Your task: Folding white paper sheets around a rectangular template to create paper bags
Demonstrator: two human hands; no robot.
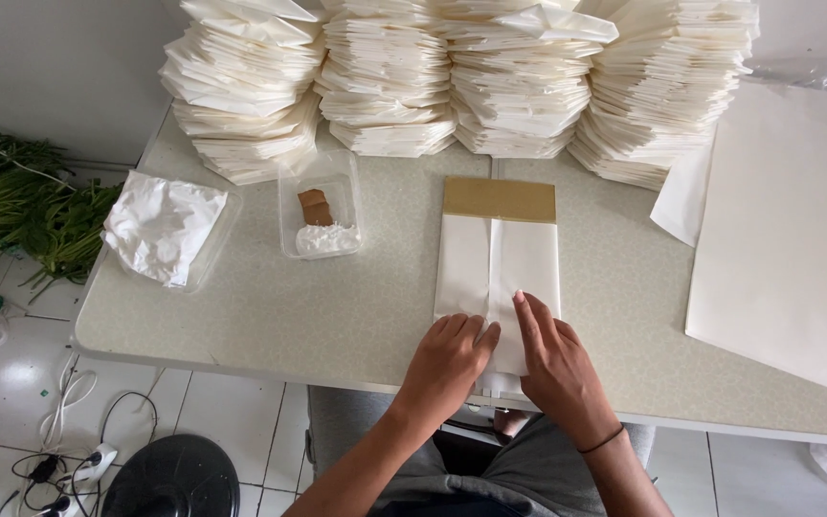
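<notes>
A: Folded paper sheet [498, 268] — lies flat near the front edge of the bench [356, 316], long side running away from the person. White, with a vertical overlap seam down its middle and a tan-brown band across its far end. Its near end reaches the bench edge, under the hands.

B: Hands?

A: Left hand [450, 362] palm down, fingers together and stretched out flat, pressing the near left part of the sheet. Right hand [557, 366] likewise flat, index finger extended along the seam's right side. Neither grip is closed round anything; both only press on the paper. A dark band sits on the right wrist.

B: Packages and containers nearby?

A: Far left of the sheet, a clear, square plastic tub [321, 206] holding a small brown block and a white paste at its near side. Further left, a second clear tray [205, 251] with a crumpled white cloth or tissue [163, 228] in it. No legible labels noted.

B: Stock?

A: Four tall stacks of folded white paper [452, 77] along the back of the bench, edges fanned and uneven. Large flat white sheets [787, 249] at the right, overlapping the bench edge.

B: Off the bench?

A: Green leafy stalks [21, 211] on the floor at left; white cables and a round black object [176, 479] below.
</notes>
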